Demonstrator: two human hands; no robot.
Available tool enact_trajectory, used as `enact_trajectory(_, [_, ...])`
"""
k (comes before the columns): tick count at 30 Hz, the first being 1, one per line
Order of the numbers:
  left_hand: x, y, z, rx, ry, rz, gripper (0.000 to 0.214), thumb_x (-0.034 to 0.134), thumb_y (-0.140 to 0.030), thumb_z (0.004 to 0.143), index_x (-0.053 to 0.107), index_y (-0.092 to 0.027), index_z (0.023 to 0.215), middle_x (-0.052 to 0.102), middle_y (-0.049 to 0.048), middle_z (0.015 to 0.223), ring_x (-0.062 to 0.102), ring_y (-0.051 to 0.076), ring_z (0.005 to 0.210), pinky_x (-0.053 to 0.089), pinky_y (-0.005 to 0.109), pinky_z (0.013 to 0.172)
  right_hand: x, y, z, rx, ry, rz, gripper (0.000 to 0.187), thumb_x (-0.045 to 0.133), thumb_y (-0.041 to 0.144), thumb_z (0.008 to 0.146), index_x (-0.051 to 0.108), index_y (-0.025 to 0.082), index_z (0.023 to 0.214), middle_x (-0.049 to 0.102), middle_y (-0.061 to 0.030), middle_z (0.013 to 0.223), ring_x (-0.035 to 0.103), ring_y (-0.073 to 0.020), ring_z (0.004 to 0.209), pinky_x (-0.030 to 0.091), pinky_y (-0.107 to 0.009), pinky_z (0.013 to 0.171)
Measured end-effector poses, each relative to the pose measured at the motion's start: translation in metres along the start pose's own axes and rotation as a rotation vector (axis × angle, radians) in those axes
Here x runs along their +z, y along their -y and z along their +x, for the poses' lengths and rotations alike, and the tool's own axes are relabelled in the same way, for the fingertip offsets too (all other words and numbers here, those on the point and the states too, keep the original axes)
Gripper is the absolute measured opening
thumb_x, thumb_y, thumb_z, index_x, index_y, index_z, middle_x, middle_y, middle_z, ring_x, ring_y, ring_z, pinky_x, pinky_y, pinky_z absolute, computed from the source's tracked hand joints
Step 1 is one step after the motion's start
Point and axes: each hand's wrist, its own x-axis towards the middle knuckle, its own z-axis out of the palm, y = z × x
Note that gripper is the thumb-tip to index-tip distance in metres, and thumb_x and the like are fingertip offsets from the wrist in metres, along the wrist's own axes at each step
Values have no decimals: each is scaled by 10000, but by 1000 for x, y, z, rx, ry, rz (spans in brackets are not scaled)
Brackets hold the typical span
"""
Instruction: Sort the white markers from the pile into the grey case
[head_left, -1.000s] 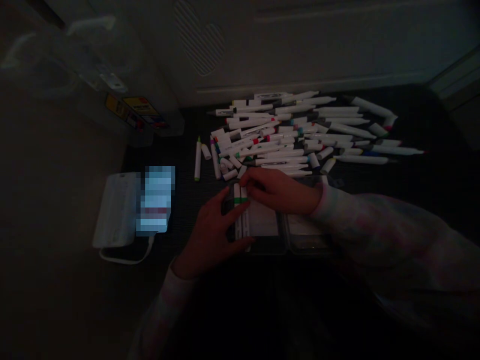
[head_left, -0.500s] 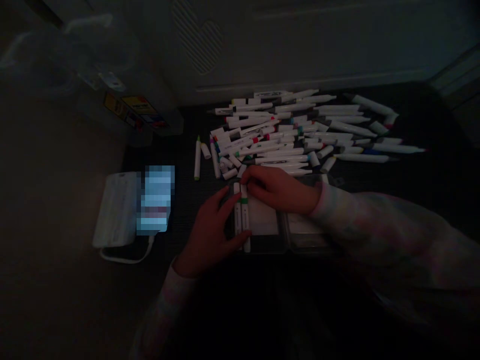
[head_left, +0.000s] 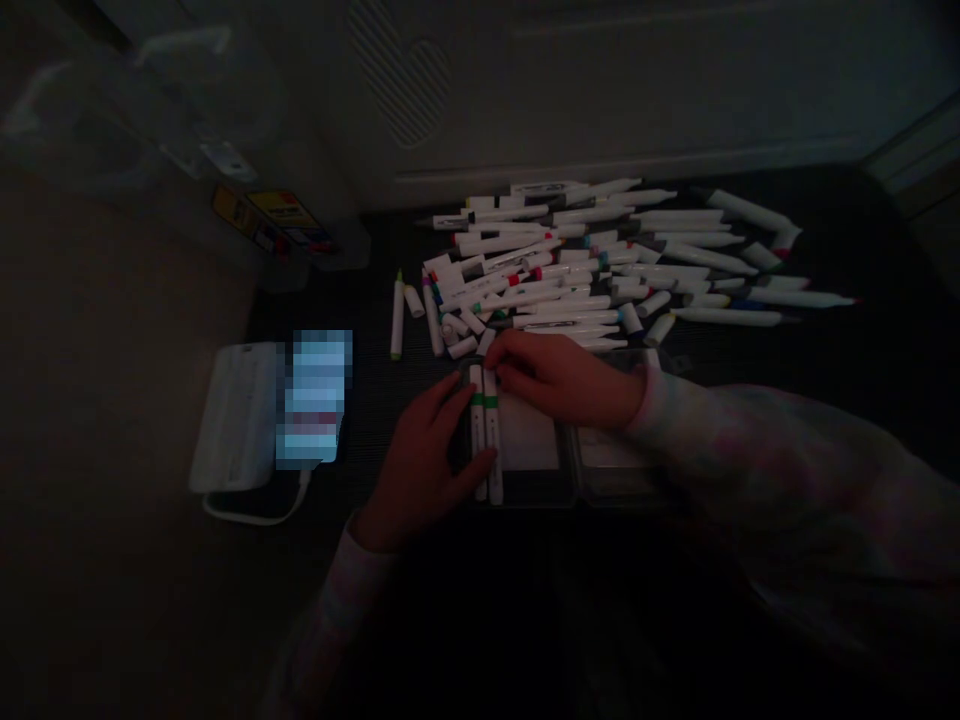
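Two white markers with green bands lie side by side, upright in my view, at the left of an open clear plastic case (head_left: 531,486). My left hand (head_left: 424,455) has its fingers spread, the thumb resting on the right-hand marker (head_left: 493,430) and a finger by the left-hand marker (head_left: 478,425). My right hand (head_left: 551,372) is curled, its thumb and fingertips closed at the far end of the right-hand marker. The exact grip is partly hidden in the dark. A white sheet (head_left: 529,435) shows in the case beneath my right hand.
Beyond the case spreads a pile of white markers and caps (head_left: 555,270), several uncapped. A green-tipped marker (head_left: 397,318) stands apart at its left. A lit phone (head_left: 313,400), a white power bank (head_left: 236,418) and a cable (head_left: 255,522) lie left. A pale panel (head_left: 637,90) rises behind.
My left thumb and fingers have drawn back slightly, uncovering the left-hand marker's green band. My right hand stays at the far end of the right-hand marker. The view has shifted slightly.
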Motion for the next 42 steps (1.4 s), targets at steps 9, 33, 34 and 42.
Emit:
enact_trajectory(9, [1, 2, -2, 57, 15, 25, 567, 550, -452, 734, 422, -270, 1256, 259, 109, 1384, 320, 290, 1226, 334, 457, 954, 9, 6, -8, -71, 89, -386, 224, 362, 155, 828, 524, 93, 970, 583, -119, 902, 548, -195, 758, 395, -295, 648])
enact_trajectory(33, [1, 2, -3, 124, 58, 127, 667, 537, -594, 677, 419, -297, 1262, 171, 125, 1406, 276, 350, 1238, 296, 498, 954, 10, -1, -6, -72, 22, -249, 219, 394, 96, 759, 516, 110, 940, 529, -85, 909, 501, -176, 792, 396, -296, 704])
enact_trajectory(34, [1, 2, -3, 122, 68, 129, 671, 538, -598, 673, 419, -298, 1262, 164, 126, 1409, 272, 352, 1240, 294, 500, 955, 10, -1, -5, -74, 21, -252, 216, 394, 98, 759, 518, 111, 936, 528, -83, 902, 499, -175, 786, 394, -295, 701])
enact_trajectory(42, [1, 2, -2, 113, 76, 144, 665, 526, -591, 688, 401, -302, 1273, 170, 129, 1405, 271, 340, 1242, 298, 497, 953, 9, -1, -5, -74, 0, -254, 204, 385, 107, 771, 521, 114, 923, 530, -76, 875, 496, -165, 765, 384, -283, 678])
